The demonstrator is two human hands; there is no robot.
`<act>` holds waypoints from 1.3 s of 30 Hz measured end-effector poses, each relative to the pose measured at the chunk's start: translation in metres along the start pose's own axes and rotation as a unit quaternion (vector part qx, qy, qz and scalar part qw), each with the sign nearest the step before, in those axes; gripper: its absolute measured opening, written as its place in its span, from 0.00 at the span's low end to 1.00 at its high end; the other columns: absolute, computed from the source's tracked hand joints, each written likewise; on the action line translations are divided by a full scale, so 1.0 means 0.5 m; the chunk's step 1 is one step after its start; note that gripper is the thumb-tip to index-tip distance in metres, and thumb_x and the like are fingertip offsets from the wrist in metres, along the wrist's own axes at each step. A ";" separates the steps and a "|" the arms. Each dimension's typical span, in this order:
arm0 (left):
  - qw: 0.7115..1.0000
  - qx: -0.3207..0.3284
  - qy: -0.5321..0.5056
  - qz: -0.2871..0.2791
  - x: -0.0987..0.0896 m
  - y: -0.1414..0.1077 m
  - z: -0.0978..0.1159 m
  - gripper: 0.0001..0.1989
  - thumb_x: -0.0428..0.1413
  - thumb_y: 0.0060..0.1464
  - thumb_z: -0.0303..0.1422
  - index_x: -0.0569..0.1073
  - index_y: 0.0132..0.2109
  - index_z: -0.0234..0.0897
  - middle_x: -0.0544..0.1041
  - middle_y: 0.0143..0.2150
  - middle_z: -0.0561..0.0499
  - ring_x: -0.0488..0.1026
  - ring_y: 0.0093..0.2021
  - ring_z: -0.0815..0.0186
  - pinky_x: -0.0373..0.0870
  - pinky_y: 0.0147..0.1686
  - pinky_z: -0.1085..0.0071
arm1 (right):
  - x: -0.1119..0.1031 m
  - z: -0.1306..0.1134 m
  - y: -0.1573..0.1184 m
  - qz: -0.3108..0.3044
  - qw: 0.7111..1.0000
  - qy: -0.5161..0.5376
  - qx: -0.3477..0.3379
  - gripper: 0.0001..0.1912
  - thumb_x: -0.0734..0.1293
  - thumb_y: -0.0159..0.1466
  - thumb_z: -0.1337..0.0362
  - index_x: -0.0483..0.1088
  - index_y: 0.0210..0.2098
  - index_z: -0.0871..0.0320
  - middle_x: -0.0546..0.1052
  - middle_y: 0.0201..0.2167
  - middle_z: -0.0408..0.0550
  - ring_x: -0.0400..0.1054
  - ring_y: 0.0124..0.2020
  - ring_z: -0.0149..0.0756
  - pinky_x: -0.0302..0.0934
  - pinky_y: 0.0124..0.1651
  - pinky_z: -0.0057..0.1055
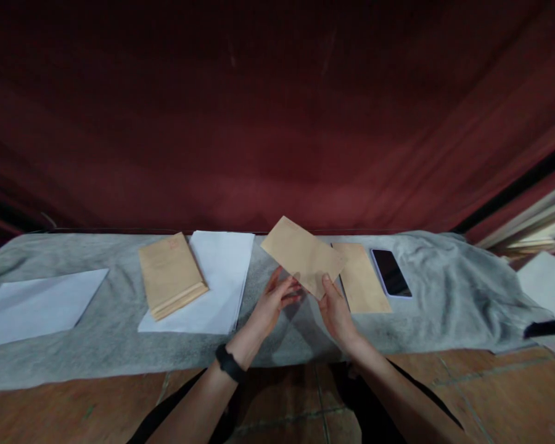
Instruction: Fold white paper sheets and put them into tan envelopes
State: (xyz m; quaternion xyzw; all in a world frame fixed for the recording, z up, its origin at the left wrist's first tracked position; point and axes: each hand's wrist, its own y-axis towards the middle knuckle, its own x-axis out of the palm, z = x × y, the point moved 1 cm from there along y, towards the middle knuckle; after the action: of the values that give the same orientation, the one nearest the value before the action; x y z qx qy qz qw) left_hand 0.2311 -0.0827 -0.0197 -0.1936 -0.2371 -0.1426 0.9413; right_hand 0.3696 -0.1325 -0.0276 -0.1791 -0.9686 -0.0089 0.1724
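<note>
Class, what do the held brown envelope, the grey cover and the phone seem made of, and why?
Held brown envelope: probably matte kraft paper, being thin, flat and crisp-edged.
Grey cover: apparently soft, dull fabric, since it wrinkles and drapes.
Phone: likely glass-faced, looking smooth and dark; its pale rim could be plastic or metal.

Held envelope [300, 254]: tan
Left envelope stack [170, 271]: tan, reddish mark
Paper sheets [229, 268]: white
Phone [392, 273]: black, lilac edge
Cloth [448, 290]: mottled grey
Far backdrop [277, 135]: dark red
Wristband [230, 364]: black
</note>
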 end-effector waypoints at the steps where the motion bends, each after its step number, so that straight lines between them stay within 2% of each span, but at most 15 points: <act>1: 1.000 0.000 0.004 -0.012 0.001 0.001 -0.005 0.30 0.69 0.51 0.38 0.71 0.59 0.39 0.81 0.47 0.44 0.81 0.43 0.59 0.78 0.39 0.66 | 0.003 0.011 -0.006 -0.007 0.999 0.022 0.022 0.31 0.62 0.66 0.38 0.72 0.57 0.53 0.81 0.50 0.51 0.73 0.54 0.47 0.67 0.58 0.46; 4: 0.999 0.018 0.030 0.000 -0.007 0.008 -0.011 0.29 0.69 0.46 0.32 0.74 0.56 0.37 0.82 0.42 0.47 0.80 0.40 0.62 0.77 0.38 0.70 | -0.001 0.045 -0.023 -0.006 0.995 -0.043 0.093 0.30 0.67 0.61 0.37 0.76 0.49 0.54 0.81 0.47 0.52 0.74 0.50 0.47 0.68 0.55 0.45; 6: 0.998 0.011 0.064 0.022 -0.021 0.018 -0.011 0.29 0.67 0.43 0.29 0.75 0.55 0.36 0.82 0.37 0.50 0.79 0.36 0.64 0.75 0.35 0.72 | -0.013 0.054 -0.030 -0.036 0.982 -0.118 0.144 0.28 0.67 0.60 0.37 0.77 0.44 0.55 0.82 0.45 0.52 0.74 0.45 0.44 0.69 0.49 0.41; 10: 0.986 -0.009 0.163 0.023 -0.058 0.049 -0.004 0.29 0.64 0.43 0.28 0.74 0.56 0.36 0.79 0.31 0.53 0.76 0.30 0.65 0.70 0.28 0.73 | -0.041 0.025 -0.033 -0.200 0.935 -0.170 0.238 0.27 0.68 0.60 0.39 0.78 0.34 0.59 0.82 0.32 0.52 0.73 0.29 0.36 0.68 0.33 0.33; 13: 0.955 0.003 0.296 0.029 -0.080 0.066 0.002 0.29 0.61 0.46 0.26 0.72 0.58 0.35 0.75 0.25 0.57 0.72 0.24 0.67 0.68 0.26 0.73 | -0.056 -0.009 -0.023 -0.268 0.922 -0.148 0.236 0.27 0.68 0.61 0.40 0.79 0.34 0.60 0.83 0.32 0.53 0.73 0.28 0.36 0.69 0.32 0.33; 15: 0.904 0.037 0.424 0.042 -0.086 0.066 0.007 0.30 0.58 0.49 0.25 0.70 0.61 0.34 0.75 0.27 0.55 0.74 0.26 0.64 0.70 0.30 0.70 | -0.064 -0.019 -0.005 -0.226 0.948 -0.150 0.163 0.26 0.65 0.65 0.40 0.79 0.38 0.58 0.83 0.39 0.54 0.76 0.35 0.39 0.71 0.39 0.36; 17: 0.823 0.107 0.552 0.079 -0.084 0.058 0.010 0.31 0.55 0.53 0.24 0.66 0.65 0.33 0.79 0.36 0.49 0.78 0.36 0.60 0.73 0.39 0.65 | -0.072 -0.016 0.017 -0.141 0.965 -0.214 0.059 0.27 0.61 0.68 0.41 0.79 0.43 0.56 0.82 0.46 0.55 0.76 0.46 0.44 0.71 0.50 0.42; 18: 0.776 0.146 0.606 0.097 -0.080 0.053 0.008 0.31 0.54 0.55 0.25 0.65 0.66 0.33 0.79 0.43 0.44 0.78 0.43 0.57 0.74 0.45 0.62 | -0.075 -0.010 0.028 -0.111 0.957 -0.268 0.008 0.28 0.59 0.70 0.41 0.79 0.46 0.56 0.81 0.50 0.56 0.75 0.52 0.46 0.68 0.57 0.46; 20: 0.692 0.216 0.681 0.100 -0.068 0.040 -0.007 0.27 0.52 0.60 0.28 0.65 0.67 0.32 0.76 0.56 0.37 0.74 0.57 0.53 0.70 0.57 0.56 | -0.075 0.006 0.046 -0.115 0.916 -0.376 -0.075 0.30 0.54 0.73 0.43 0.76 0.55 0.55 0.77 0.58 0.56 0.68 0.62 0.46 0.57 0.68 0.49; 21: 0.662 0.241 0.706 0.074 -0.061 0.034 -0.020 0.25 0.51 0.63 0.30 0.66 0.66 0.32 0.73 0.61 0.36 0.70 0.62 0.51 0.67 0.61 0.54 | -0.073 0.015 0.053 -0.138 0.889 -0.425 -0.102 0.31 0.52 0.74 0.44 0.73 0.60 0.55 0.74 0.62 0.56 0.64 0.66 0.45 0.52 0.71 0.50; 24: 0.601 0.269 0.752 -0.023 -0.045 0.011 -0.069 0.26 0.50 0.67 0.39 0.65 0.67 0.34 0.64 0.71 0.37 0.59 0.71 0.48 0.57 0.68 0.46 | -0.064 0.040 0.067 -0.211 0.794 -0.553 -0.137 0.33 0.46 0.76 0.47 0.64 0.68 0.55 0.64 0.70 0.52 0.54 0.73 0.42 0.45 0.75 0.50; 27: 0.559 0.283 0.776 -0.076 -0.040 -0.016 -0.102 0.33 0.48 0.67 0.48 0.60 0.71 0.34 0.61 0.73 0.37 0.52 0.74 0.47 0.49 0.71 0.42 | -0.054 0.058 0.081 -0.223 0.723 -0.638 -0.141 0.32 0.44 0.76 0.47 0.55 0.73 0.52 0.56 0.74 0.48 0.46 0.75 0.39 0.41 0.76 0.49; 32: 0.531 0.307 0.778 -0.138 -0.046 -0.045 -0.102 0.32 0.44 0.69 0.51 0.60 0.72 0.39 0.59 0.75 0.43 0.49 0.76 0.51 0.46 0.72 0.45 | -0.036 0.076 0.130 -0.190 0.672 -0.699 -0.157 0.32 0.43 0.77 0.51 0.50 0.74 0.56 0.52 0.75 0.49 0.44 0.76 0.38 0.40 0.76 0.46; 36: 0.540 0.297 0.771 -0.160 -0.053 -0.051 -0.102 0.32 0.44 0.69 0.51 0.56 0.74 0.45 0.56 0.76 0.46 0.49 0.76 0.51 0.45 0.72 0.42 | -0.012 0.085 0.187 -0.156 0.645 -0.729 -0.167 0.31 0.46 0.77 0.55 0.52 0.73 0.63 0.53 0.74 0.55 0.46 0.75 0.42 0.42 0.75 0.46; 39: 0.549 0.288 0.765 -0.174 -0.057 -0.056 -0.104 0.34 0.43 0.69 0.52 0.53 0.74 0.44 0.52 0.77 0.45 0.47 0.76 0.52 0.46 0.72 0.44 | 0.007 0.091 0.217 -0.129 0.637 -0.740 -0.175 0.31 0.47 0.76 0.57 0.54 0.72 0.66 0.53 0.74 0.59 0.49 0.75 0.45 0.42 0.75 0.49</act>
State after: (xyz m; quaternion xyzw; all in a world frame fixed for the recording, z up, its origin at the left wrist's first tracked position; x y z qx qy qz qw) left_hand 0.2172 -0.1251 -0.0680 0.3147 0.5157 -0.3218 0.7290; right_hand 0.3894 -0.0260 -0.0743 -0.0255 -0.7657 -0.0647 -0.6395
